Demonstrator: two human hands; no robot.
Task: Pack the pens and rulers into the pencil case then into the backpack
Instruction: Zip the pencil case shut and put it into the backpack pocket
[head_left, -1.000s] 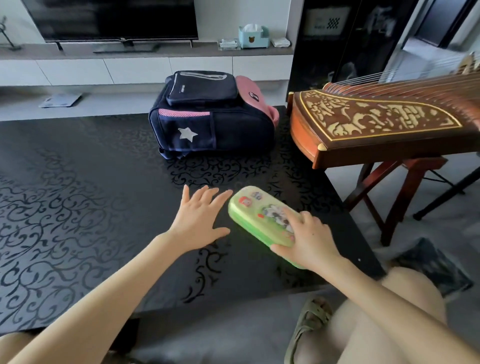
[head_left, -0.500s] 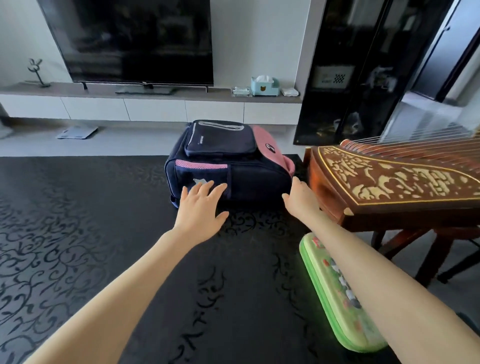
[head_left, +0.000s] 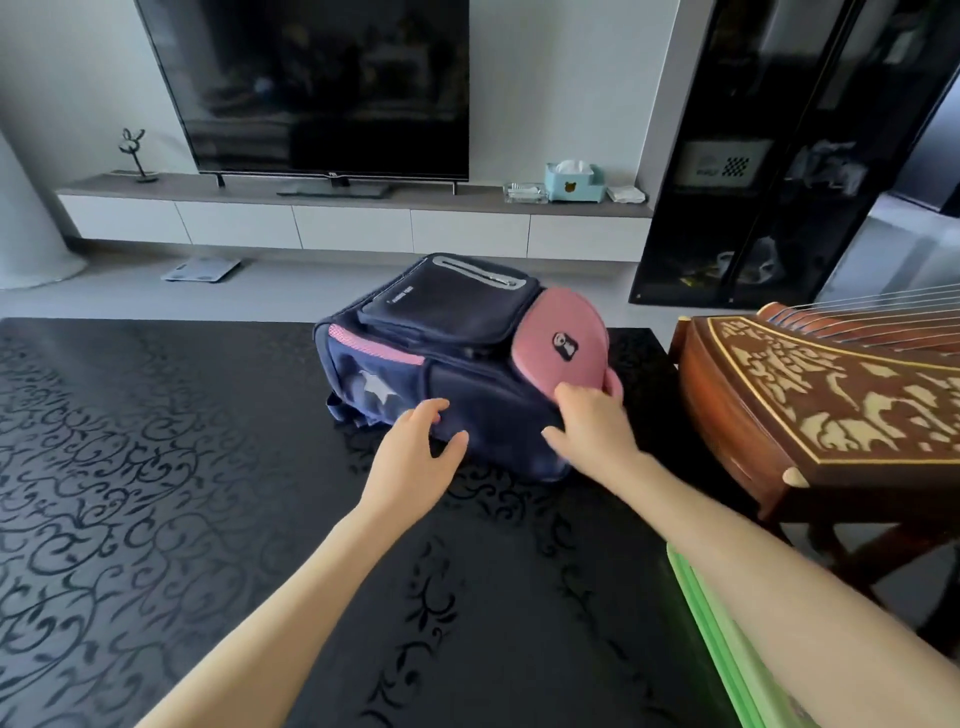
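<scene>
A navy and pink backpack (head_left: 467, 358) lies on its back on the black patterned table (head_left: 156, 493), slightly blurred. My left hand (head_left: 415, 452) rests against its near side wall with fingers apart, holding nothing. My right hand (head_left: 592, 426) curls over the near right corner, just below the pink top flap, gripping the fabric. The green pencil case (head_left: 727, 649) lies shut at the table's near right edge, mostly hidden under my right forearm. No pens or rulers are in sight.
A carved wooden zither (head_left: 821, 405) on a stand sits close to the table's right side, next to the backpack. Beyond the table are a TV (head_left: 322, 88), a low white cabinet (head_left: 353, 228) and a dark glass cabinet (head_left: 769, 156).
My right hand let go of the pencil case, which now lies on the table. Both hands reached forward onto the backpack, and the backpack has turned slightly.
</scene>
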